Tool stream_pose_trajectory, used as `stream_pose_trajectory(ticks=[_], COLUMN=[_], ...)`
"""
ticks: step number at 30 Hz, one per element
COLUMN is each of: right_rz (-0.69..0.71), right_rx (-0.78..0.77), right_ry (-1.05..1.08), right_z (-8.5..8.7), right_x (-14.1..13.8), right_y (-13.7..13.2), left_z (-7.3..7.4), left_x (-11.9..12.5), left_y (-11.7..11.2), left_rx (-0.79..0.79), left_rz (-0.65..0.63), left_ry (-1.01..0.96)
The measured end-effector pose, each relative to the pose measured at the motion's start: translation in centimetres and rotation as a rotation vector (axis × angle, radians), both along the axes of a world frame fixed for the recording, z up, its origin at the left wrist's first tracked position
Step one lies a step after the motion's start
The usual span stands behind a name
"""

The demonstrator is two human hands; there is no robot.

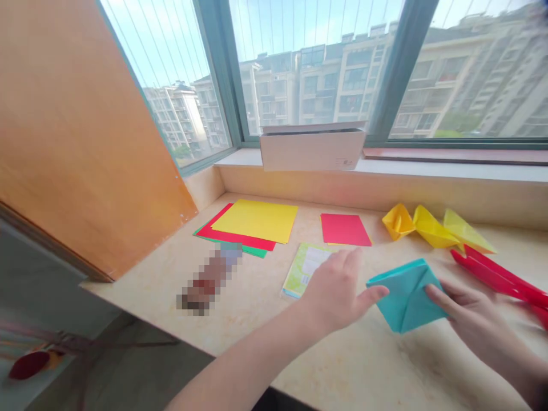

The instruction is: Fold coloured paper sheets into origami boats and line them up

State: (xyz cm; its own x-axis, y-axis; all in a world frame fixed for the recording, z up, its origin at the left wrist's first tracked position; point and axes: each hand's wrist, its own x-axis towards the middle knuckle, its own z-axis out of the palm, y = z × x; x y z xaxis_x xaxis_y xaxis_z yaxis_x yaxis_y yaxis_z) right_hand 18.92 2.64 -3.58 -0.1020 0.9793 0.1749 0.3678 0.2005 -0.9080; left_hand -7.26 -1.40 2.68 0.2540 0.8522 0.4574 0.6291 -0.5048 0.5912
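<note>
Folded blue paper (pixel 405 302): appears held just above the tabletop (pixel 342 368), between your hands. Your right hand (pixel 475 319) pinches its right side, thumb on the near face, probably to keep the layers together and leave the opposite corner free. Your left hand (pixel 336 288) is spread wide, thumb at that corner; contact cannot be told. It partly hides a green packet (pixel 298 267). Beyond: red square sheet (pixel 346 230), yellow folded pieces (pixel 432 227). Red folded paper (pixel 499 275), near your right hand, likely limits room there.

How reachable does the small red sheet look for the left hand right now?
Probably yes: the left hand is open, just in front of the small red sheet, with nothing visible standing in between.
</note>
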Motion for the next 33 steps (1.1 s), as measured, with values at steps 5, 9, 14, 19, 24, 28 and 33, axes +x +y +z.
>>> stream_pose_trajectory(ticks=[5,9,14,19,24,28,33], right_rz=[0.288,0.267,0.204,0.265,0.219,-0.047,-0.022], right_rx=[-0.236,-0.15,-0.04,-0.014,0.144,0.483,0.857], right_ry=[0.27,0.245,0.215,0.193,0.177,0.122,-0.167], right_z=[1.8,2.5,2.4,2.3,2.4,1.8,1.0], right_x=[0.1,0.2,0.5,1.0,0.7,0.5,-0.2], right_y=[0.4,0.2,0.8,1.3,1.0,0.8,1.1], left_z=[1.0,1.5,0.4,-1.0,-1.7,-2.5,-3.3], left_x=[2.7,5.1,7.1,7.4,7.0,7.4,9.0], left_y=[2.9,4.3,5.6,6.0,5.9,5.1,3.4], left_rx=[-0.329,-0.359,-0.377,-0.346,-0.207,-0.178,-0.643], left_rz=[-0.29,-0.285,-0.23,-0.187,-0.073,0.012,-0.458], left_ry=[-0.13,-0.207,-0.197,-0.184,-0.232,-0.677,-1.178])
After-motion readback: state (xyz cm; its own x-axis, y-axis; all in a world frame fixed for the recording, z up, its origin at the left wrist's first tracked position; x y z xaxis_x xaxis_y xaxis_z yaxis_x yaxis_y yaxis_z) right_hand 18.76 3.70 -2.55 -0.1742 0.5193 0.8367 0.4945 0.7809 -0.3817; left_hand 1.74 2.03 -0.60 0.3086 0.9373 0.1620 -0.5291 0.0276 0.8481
